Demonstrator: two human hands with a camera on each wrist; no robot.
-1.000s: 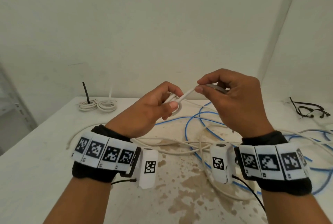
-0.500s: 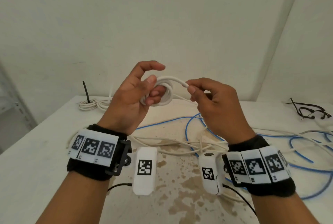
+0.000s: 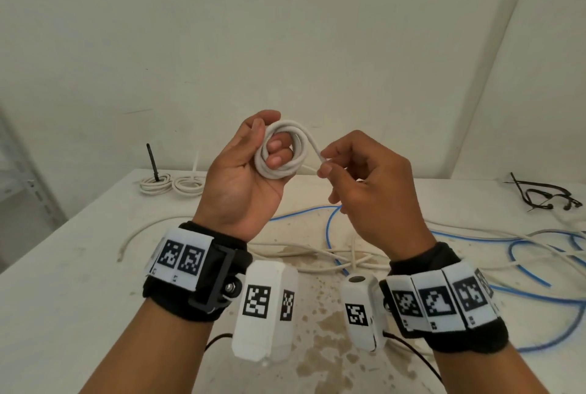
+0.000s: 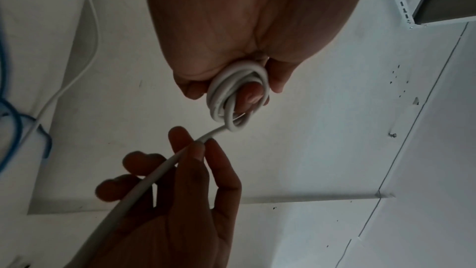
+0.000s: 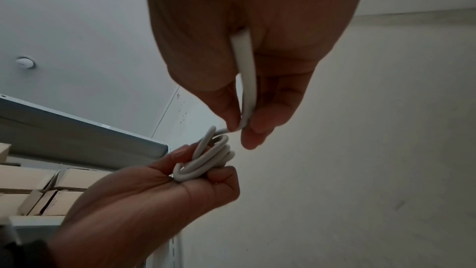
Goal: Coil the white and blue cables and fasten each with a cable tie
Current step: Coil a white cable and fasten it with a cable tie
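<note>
Since a second ago the left hand (image 3: pixel 244 171) has turned palm-up and gained another loop, its fingers curled through the white coil (image 3: pixel 283 152) above the table (image 3: pixel 63 266), while the right hand (image 3: pixel 364 184) pinches the feeding strand, so coiling continues.

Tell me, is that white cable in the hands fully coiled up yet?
Partly coiled. The left hand holds a few loops of white cable, while the right hand pinches a loose stretch leading off the coil; how much remains is unclear.

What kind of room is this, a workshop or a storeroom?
Probably a plain workshop or storeroom: a stained white worktable strewn with loose blue cable, a grey metal shelving rack and tan cardboard boxes beside it, bare white walls.
</note>
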